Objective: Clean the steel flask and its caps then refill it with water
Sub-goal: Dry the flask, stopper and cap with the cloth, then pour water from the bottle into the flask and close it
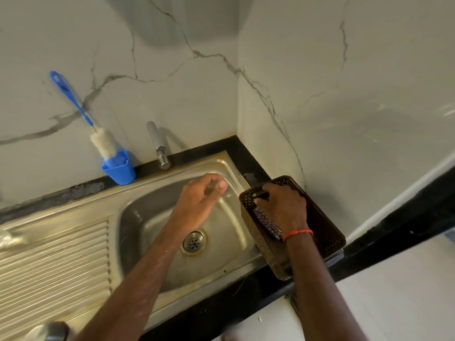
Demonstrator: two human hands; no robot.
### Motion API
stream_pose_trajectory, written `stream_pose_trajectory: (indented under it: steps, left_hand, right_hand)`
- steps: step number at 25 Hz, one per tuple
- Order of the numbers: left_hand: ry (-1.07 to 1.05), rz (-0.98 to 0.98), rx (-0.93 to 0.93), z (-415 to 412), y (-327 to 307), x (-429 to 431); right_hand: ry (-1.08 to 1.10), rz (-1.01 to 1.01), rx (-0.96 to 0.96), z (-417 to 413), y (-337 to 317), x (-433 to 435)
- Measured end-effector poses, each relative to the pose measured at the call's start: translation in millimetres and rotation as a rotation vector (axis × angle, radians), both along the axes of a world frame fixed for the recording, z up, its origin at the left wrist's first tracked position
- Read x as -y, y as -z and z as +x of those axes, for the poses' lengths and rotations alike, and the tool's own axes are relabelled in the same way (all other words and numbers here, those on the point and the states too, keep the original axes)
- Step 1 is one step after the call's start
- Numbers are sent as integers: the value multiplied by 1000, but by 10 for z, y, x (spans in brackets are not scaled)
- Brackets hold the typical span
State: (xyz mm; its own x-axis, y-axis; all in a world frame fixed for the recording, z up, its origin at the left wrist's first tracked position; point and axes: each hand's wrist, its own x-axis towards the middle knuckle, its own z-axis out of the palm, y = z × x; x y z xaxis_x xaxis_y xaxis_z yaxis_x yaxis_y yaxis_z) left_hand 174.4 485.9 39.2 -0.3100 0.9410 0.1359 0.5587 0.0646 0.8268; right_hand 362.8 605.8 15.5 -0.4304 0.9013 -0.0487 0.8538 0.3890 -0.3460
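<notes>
My right hand (283,207) reaches into a brown perforated basket (330,232) on the counter right of the sink. Its fingers curl round the dark end of a patterned scrubber (267,223) that lies in the basket. My left hand (199,200) hovers over the sink basin (147,217), fingers loosely curled, with nothing clearly in it. A blurred steel object (53,331), perhaps the flask, shows at the bottom left edge. A shiny blurred item (9,238) lies on the draining board at the far left.
A blue bottle brush (81,112) stands in a blue holder (120,171) against the marble wall. The tap (157,143) rises behind the basin, with no water running. The drain (194,242) is uncovered. A black counter edge (221,313) runs along the front.
</notes>
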Motion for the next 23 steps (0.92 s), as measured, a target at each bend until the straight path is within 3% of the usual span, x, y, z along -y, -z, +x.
stream_pose_trajectory:
  steps: [4,8,13,23]
  left_hand:
    - [-106,-79,-494,-167,-40,121]
    - [-266,-19,-750,-470,22,332]
    - [-440,-17,-788,-798,57,731]
    - [-808,-203,-708,-1333,73,1886]
  right_hand:
    - [-190,218,-153,-381,-301,115]
    - [-458,271,-215,-900,-336,311]
    - [-605,313,-140,-1368,-313,534]
    - [-933,99,-203,-2363,-240,1364]
